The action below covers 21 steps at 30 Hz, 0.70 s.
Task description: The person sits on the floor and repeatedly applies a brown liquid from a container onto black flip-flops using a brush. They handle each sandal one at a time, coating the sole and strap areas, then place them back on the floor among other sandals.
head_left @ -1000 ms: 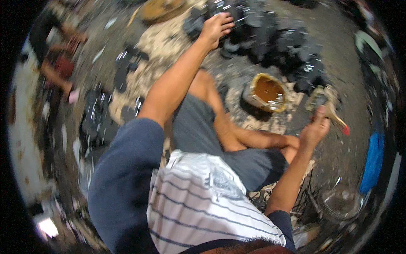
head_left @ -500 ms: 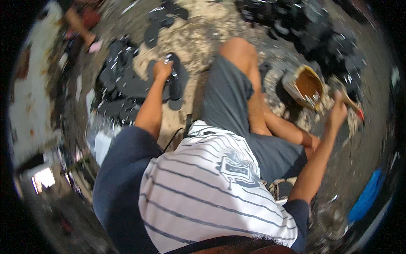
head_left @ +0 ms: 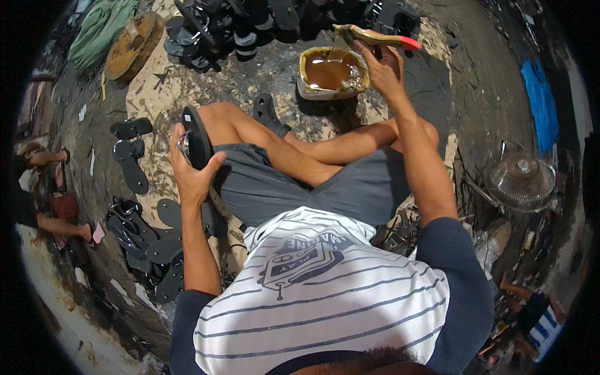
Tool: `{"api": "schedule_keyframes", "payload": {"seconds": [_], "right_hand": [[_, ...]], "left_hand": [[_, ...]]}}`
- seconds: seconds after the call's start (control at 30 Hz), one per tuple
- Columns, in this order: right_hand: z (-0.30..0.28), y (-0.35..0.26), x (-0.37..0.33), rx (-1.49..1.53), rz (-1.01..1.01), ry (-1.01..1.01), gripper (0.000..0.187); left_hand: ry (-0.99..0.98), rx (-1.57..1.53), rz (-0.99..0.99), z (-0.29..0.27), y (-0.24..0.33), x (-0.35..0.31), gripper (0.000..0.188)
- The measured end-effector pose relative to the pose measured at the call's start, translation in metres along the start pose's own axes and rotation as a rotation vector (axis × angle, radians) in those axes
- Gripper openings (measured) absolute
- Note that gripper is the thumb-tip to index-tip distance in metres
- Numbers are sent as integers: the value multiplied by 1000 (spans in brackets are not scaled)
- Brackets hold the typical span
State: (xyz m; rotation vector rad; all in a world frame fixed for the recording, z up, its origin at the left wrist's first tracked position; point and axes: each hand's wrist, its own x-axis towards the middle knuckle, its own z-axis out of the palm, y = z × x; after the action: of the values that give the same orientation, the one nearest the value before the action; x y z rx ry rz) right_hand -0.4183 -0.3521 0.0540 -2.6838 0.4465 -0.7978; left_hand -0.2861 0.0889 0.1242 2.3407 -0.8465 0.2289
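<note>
My left hand (head_left: pixel 192 172) is closed around a black flip-flop (head_left: pixel 200 140), holding it up on edge beside my left knee. Fingers wrap its outer side, and the thumb is near the heel. In my right hand (head_left: pixel 386 72) is a brush (head_left: pixel 381 39) with a worn handle and a red end, held sideways above a white tub (head_left: pixel 312 92). Amber, glue-like liquid (head_left: pixel 328 75) fills part of the tub, and a thin strand of it hangs from the brush. Glue is crusted along the rim.
Black flip-flops (head_left: pixel 284 19) are heaped beyond the tub, with another pile (head_left: pixel 140 240) at my left. A round wooden block (head_left: pixel 134 47) lies far left. On the right are a fan (head_left: pixel 522 181) and blue cloth (head_left: pixel 539 106). Other people sit at both sides.
My left hand has raised a flip-flop from beside the left pile to my knee. The brush in my right hand has moved from beside the tub to above it. The view has turned.
</note>
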Motion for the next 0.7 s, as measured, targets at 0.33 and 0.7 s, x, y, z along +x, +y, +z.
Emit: {"api": "schedule_keyframes", "payload": {"seconds": [0.33,0.7], "right_hand": [[-94,-105,37,823,705,80,41],[-25,-183,21,301,-124,186,30]], "left_hand": [[-133,-1446,-764,20,85,54,75],[-247,-1749,-590,58,144,41,84]]}}
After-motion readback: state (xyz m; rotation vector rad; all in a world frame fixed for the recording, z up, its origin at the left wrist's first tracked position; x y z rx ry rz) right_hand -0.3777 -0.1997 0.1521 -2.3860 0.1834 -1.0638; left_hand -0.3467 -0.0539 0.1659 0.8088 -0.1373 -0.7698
